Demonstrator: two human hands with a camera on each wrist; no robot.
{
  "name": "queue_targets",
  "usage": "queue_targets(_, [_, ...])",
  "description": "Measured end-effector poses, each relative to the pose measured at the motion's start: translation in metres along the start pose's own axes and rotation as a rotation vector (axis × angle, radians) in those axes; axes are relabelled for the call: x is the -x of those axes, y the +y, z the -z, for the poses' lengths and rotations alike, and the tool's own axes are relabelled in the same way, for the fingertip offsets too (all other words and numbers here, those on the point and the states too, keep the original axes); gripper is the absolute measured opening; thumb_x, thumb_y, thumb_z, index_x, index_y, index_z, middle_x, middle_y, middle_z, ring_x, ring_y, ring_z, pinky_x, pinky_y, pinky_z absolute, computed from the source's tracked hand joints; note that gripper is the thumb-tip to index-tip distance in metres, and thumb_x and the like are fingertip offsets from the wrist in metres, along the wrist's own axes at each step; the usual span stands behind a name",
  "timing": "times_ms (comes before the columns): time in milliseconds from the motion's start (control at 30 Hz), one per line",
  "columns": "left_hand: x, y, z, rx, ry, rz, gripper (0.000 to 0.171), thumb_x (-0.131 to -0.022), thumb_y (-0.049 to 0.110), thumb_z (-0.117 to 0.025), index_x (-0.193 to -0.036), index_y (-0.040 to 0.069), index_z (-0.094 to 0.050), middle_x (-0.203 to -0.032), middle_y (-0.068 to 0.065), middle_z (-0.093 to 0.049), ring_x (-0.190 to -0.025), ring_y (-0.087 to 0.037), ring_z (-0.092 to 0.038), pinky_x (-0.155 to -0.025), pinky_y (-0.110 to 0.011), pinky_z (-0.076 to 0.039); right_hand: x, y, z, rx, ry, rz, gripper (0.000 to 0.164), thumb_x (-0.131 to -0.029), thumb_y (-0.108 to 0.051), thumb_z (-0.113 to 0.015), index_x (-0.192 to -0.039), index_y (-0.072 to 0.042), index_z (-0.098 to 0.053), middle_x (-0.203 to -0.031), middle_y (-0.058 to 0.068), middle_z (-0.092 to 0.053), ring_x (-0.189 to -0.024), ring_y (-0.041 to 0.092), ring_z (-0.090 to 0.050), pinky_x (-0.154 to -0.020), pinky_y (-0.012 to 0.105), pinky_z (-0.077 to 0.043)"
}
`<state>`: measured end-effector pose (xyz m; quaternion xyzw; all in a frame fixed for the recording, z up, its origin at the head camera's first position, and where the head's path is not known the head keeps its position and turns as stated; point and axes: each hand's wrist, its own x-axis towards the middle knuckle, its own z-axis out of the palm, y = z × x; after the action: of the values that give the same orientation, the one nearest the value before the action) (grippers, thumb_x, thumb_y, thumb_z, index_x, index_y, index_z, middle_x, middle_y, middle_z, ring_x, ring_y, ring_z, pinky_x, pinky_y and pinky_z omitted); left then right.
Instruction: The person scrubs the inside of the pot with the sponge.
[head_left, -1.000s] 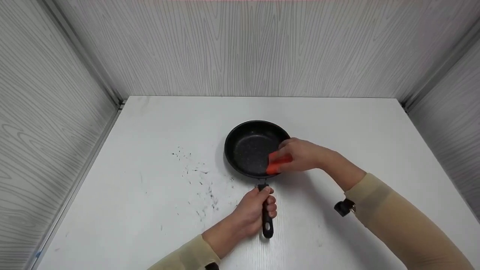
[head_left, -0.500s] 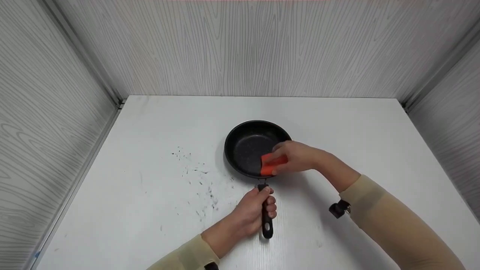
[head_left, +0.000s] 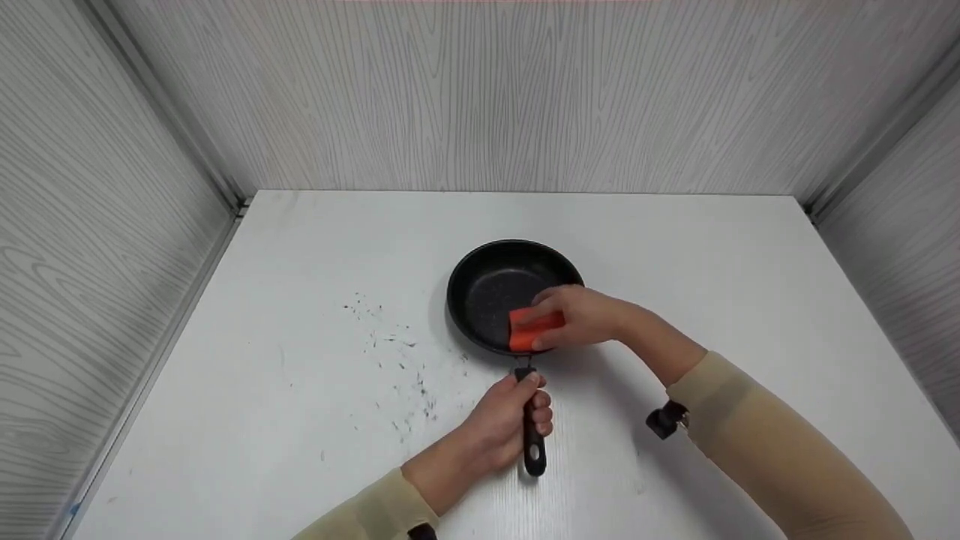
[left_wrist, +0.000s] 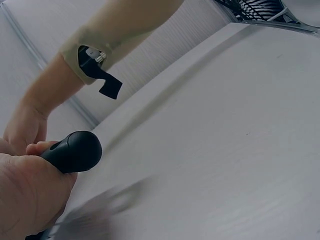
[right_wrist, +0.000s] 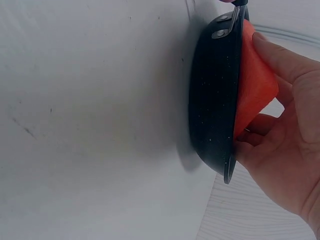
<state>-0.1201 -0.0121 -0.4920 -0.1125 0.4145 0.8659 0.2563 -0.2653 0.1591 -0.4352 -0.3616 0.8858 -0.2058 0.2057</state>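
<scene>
A black frying pan [head_left: 491, 281] sits mid-table with its handle toward me. My left hand [head_left: 504, 424] grips that handle, thumb along the top; in the left wrist view the handle's rounded end [left_wrist: 82, 151] sticks out of the fist. Inside the pan, near the handle side, my right hand [head_left: 585, 315] holds a red-orange sponge [head_left: 523, 341] between thumb and fingers. The right wrist view shows the sponge [right_wrist: 255, 82] rising above the pan's rim, the thumb on one side and fingers on the other. The sponge's underside is hidden in the pan.
Dark specks and smudges [head_left: 420, 386] are scattered over the white table [head_left: 315, 262] left of the pan. Grey wood-grain panels [head_left: 495, 97] stand at the back and both sides. A black clip [head_left: 666, 420] hangs at the right sleeve.
My right hand has slid the sponge leftward along the near inside of the pan, the right forearm following. The left hand keeps its grip and the pan has barely shifted.
</scene>
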Motion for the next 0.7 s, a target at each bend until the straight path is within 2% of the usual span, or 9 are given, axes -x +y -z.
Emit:
queue_targets(233, [0.001, 0.001, 0.001, -0.016, -0.012, -0.004, 0.013, -0.117, 0.018, -0.041, -0.111, 0.007, -0.045, -0.08, -0.001, -0.043, -0.066, -0.012, -0.037, -0.059, -0.024, -0.035, -0.008, -0.004, -0.005, -0.038, 0.001, -0.015, 0.04, -0.097, -0.04, -0.078, -0.134, -0.026, -0.075, -0.151, 0.016, -0.056, -0.144, 0.037, -0.047, -0.118, 0.055, -0.038])
queue_targets(467, [0.001, 0.001, 0.001, -0.009, -0.01, 0.001, 0.014, -0.117, 0.018, -0.04, -0.11, 0.007, -0.045, -0.08, -0.002, -0.043, -0.065, -0.012, -0.038, -0.058, -0.025, -0.036, -0.015, -0.005, -0.011, -0.083, 0.004, 0.028, 0.038, -0.098, -0.038, -0.077, -0.134, -0.026, -0.075, -0.15, 0.015, -0.057, -0.14, 0.034, -0.051, -0.116, 0.052, -0.042])
queue_targets(700, [0.0, 0.001, 0.001, -0.014, -0.007, 0.004, 0.014, -0.117, 0.017, -0.039, -0.111, 0.006, -0.044, -0.08, -0.001, -0.044, -0.065, -0.012, -0.038, -0.058, -0.025, -0.036, -0.021, -0.009, -0.014, -0.128, 0.013, 0.024, 0.04, -0.098, -0.041, -0.077, -0.136, -0.028, -0.074, -0.148, 0.011, -0.059, -0.139, 0.03, -0.052, -0.115, 0.049, -0.043])
